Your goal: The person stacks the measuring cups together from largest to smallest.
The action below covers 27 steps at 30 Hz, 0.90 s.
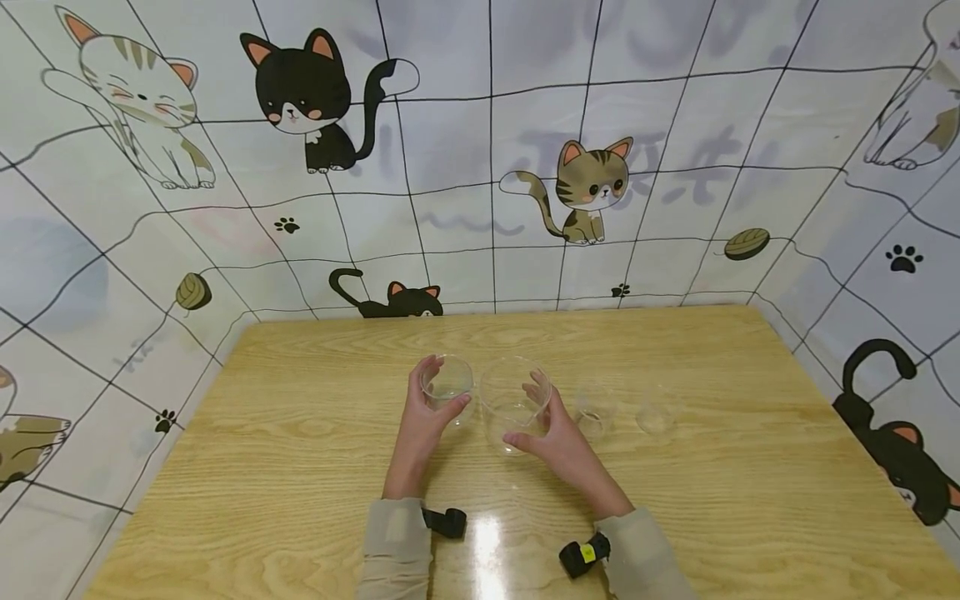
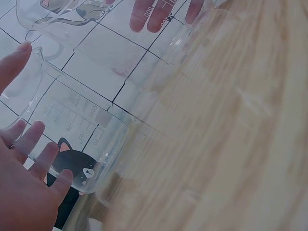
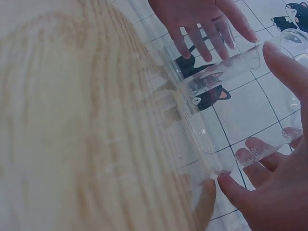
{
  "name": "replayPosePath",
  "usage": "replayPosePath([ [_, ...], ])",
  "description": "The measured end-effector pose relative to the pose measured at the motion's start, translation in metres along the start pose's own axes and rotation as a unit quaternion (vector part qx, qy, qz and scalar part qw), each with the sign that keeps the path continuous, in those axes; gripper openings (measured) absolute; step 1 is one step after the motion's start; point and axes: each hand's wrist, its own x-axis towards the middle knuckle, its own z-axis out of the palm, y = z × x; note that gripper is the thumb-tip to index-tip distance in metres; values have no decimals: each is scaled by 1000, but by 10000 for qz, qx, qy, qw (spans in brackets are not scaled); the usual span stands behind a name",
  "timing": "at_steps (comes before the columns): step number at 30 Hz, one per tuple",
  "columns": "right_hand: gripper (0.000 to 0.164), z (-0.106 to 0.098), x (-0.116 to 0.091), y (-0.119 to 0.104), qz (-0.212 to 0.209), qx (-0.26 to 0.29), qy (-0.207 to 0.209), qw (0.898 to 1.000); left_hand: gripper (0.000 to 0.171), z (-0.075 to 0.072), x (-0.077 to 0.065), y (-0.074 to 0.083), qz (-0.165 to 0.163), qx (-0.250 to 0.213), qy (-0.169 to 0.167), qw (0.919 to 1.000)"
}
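Observation:
My left hand (image 1: 420, 425) grips a clear glass beaker (image 1: 447, 392), with the thumb on the near side and the fingers around the far left side. White volume marks show on this beaker (image 2: 82, 120) in the left wrist view. A larger clear beaker (image 1: 512, 406) stands just right of it on the wooden table, held by my right hand (image 1: 562, 446) with thumb and fingers spread around its right side. In the right wrist view, the larger beaker (image 3: 226, 115) lies between my right fingers and my left hand (image 3: 207, 29).
Two smaller clear glass vessels, a nearer one (image 1: 592, 421) and a farther one (image 1: 655, 418), stand on the table (image 1: 300, 467) right of my right hand. A cat-patterned cloth wall (image 1: 450, 225) closes off the back and both sides.

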Motion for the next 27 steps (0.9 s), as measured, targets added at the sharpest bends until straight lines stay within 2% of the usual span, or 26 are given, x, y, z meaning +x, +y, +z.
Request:
replayPosePath([
  [10,96,-1,0,1,-9,-3,36,10000,81,1,1,2,-34,96,227,9997],
  [18,96,-2,0,1,3,27,51,10000,83,1,0,1,67,34,331,9994],
  [21,97,-1,-1,-1,11,5,46,10000,82,0,-1,5,33,-13,293,9996],
  [27,95,1,2,9,-5,53,85,9999,80,0,-7,25,91,-181,240,9995],
])
